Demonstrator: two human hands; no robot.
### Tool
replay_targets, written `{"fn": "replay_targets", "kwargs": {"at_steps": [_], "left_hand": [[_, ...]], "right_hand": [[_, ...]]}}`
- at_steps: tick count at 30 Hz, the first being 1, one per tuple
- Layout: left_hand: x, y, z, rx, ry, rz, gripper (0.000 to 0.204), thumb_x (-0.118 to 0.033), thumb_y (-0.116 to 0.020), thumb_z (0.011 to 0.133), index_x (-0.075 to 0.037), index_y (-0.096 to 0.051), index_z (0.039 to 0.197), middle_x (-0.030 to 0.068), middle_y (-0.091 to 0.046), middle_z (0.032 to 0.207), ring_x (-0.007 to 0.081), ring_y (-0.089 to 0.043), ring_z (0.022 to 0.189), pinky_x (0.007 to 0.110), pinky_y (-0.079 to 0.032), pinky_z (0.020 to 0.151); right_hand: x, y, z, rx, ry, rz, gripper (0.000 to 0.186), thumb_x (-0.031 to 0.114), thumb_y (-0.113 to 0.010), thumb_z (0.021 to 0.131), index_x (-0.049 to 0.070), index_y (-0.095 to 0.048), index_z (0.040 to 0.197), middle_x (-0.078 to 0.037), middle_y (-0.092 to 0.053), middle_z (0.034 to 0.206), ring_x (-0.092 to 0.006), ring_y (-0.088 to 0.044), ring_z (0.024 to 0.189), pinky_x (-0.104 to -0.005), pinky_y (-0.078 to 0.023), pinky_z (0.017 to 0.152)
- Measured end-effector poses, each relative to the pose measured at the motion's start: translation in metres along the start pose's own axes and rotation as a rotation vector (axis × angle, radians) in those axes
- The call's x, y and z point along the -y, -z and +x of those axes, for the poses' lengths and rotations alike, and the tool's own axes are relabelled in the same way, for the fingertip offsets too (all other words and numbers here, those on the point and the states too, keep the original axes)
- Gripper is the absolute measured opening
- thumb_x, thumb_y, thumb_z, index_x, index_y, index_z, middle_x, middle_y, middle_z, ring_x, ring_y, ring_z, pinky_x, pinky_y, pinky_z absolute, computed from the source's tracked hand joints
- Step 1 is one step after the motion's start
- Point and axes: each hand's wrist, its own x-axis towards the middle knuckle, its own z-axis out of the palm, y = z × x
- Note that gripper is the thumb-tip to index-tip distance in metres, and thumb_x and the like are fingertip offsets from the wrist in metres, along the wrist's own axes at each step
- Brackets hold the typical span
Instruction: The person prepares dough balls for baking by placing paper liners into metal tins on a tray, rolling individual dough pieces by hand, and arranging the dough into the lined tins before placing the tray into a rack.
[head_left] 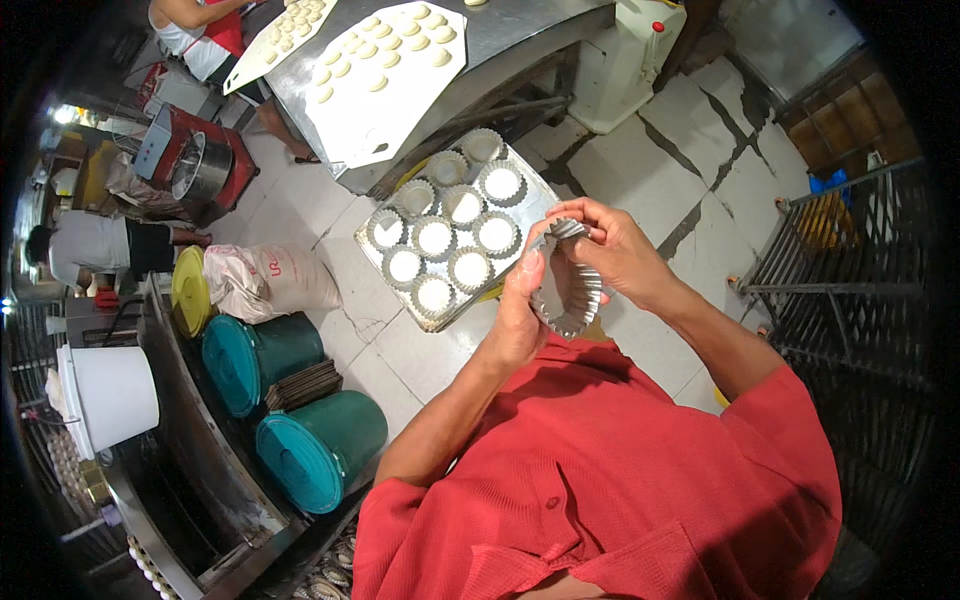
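Observation:
A fluted metal baking tin (582, 298) is held up in front of my red shirt, tilted so that its ridged wall shows. My left hand (520, 305) grips its near-left side, thumb along the rim. My right hand (622, 255) closes on the far-right part of the rim, fingers bent over it. Just beyond my hands lies a metal tray (536, 188) bearing several more fluted tins (434, 237). White paper pieces lie in the bottoms of many of these; a few at the far side look bare.
Past the tray stands a metal table (510, 38) with a white board (340, 118) of dough rounds. Two people (85, 248) are at the left, near a red mixer (200, 165). Green lidded bins (330, 440) and a sack (270, 280) stand left; a dark rack (840, 255) stands right.

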Motion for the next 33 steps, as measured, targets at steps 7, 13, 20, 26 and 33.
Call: {"fn": "replay_targets", "kwargs": {"at_steps": [7,13,20,26,33], "left_hand": [[-0.009,-0.005,0.000,0.032,-0.046,-0.109,0.071,-0.057,-0.044,0.099,-0.006,-0.035,0.148,0.0140,-0.051,0.132,0.0261,-0.063,0.110,0.043,-0.059,0.089],[-0.017,-0.001,0.001,0.079,-0.005,-0.025,0.073,-0.056,-0.045,0.098,-0.006,-0.033,0.150,0.0140,-0.052,0.130,0.0271,-0.064,0.108,0.044,-0.059,0.088],[-0.014,0.028,0.011,0.024,0.142,-0.394,0.081,-0.067,-0.041,0.095,-0.007,-0.035,0.149,0.0212,-0.057,0.131,0.0395,-0.067,0.101,0.052,-0.058,0.085],[-0.006,0.052,0.015,-0.060,0.137,-0.526,0.081,-0.069,-0.046,0.092,-0.008,-0.042,0.144,0.0222,-0.057,0.130,0.0423,-0.064,0.099,0.052,-0.056,0.079],[-0.002,0.080,0.006,-0.240,0.043,-0.475,0.076,-0.066,-0.045,0.092,-0.007,-0.047,0.140,0.0218,-0.059,0.125,0.0408,-0.065,0.095,0.049,-0.056,0.076]], "right_hand": [[0.011,-0.010,0.021,0.082,0.141,-0.087,0.048,0.008,-0.072,0.079,-0.001,-0.058,0.123,-0.009,-0.067,0.115,-0.0125,-0.062,0.105,-0.0303,-0.049,0.097],[0.012,-0.005,0.026,0.060,0.269,-0.254,0.064,0.012,-0.081,0.071,0.001,-0.055,0.128,-0.011,-0.066,0.117,-0.0151,-0.062,0.106,-0.0322,-0.048,0.099],[0.003,0.018,0.006,0.018,0.135,0.017,0.068,0.009,-0.078,0.074,0.003,-0.050,0.135,-0.012,-0.061,0.128,-0.0194,-0.059,0.115,-0.0337,-0.046,0.101],[-0.066,0.071,0.026,-0.342,0.286,0.232,0.024,-0.002,-0.070,0.082,0.006,-0.060,0.103,-0.013,-0.045,0.147,-0.0219,-0.054,0.120,-0.0367,-0.042,0.104],[-0.105,0.122,0.106,-0.543,0.214,0.181,0.009,0.009,-0.060,0.085,0.007,-0.065,0.078,-0.010,-0.047,0.146,-0.0154,-0.053,0.116,-0.0351,-0.038,0.102]]}}
